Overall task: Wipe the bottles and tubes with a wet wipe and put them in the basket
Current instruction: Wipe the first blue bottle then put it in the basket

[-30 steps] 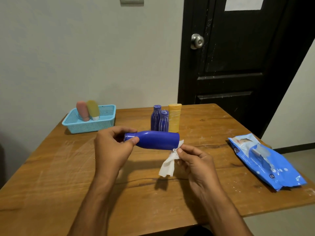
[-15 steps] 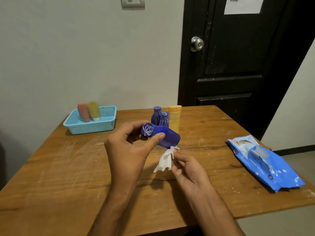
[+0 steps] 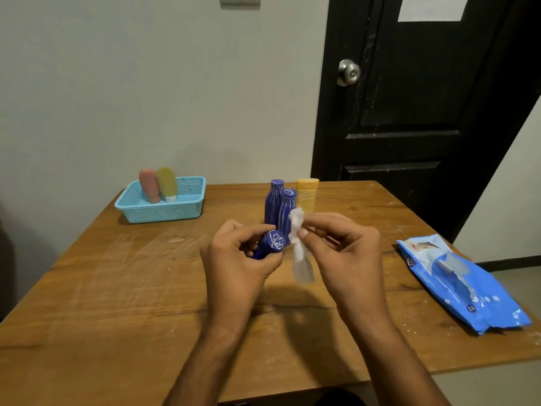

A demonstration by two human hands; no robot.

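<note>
Above the bench's [image 3: 123,294] middle, the left hand [image 3: 237,259] curls round a blue bottle [image 3: 268,246], cap toward the camera — the right hand [image 3: 342,247] pinches a wet wipe [image 3: 300,253] just beside it. The turquoise basket [image 3: 164,210] sits at the far-left corner, holding two tubes [image 3: 158,184].

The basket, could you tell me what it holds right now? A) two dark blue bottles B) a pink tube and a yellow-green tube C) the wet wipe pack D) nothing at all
B: the pink tube and the yellow-green tube stand side by side in the basket; nothing else shows inside it.
</note>
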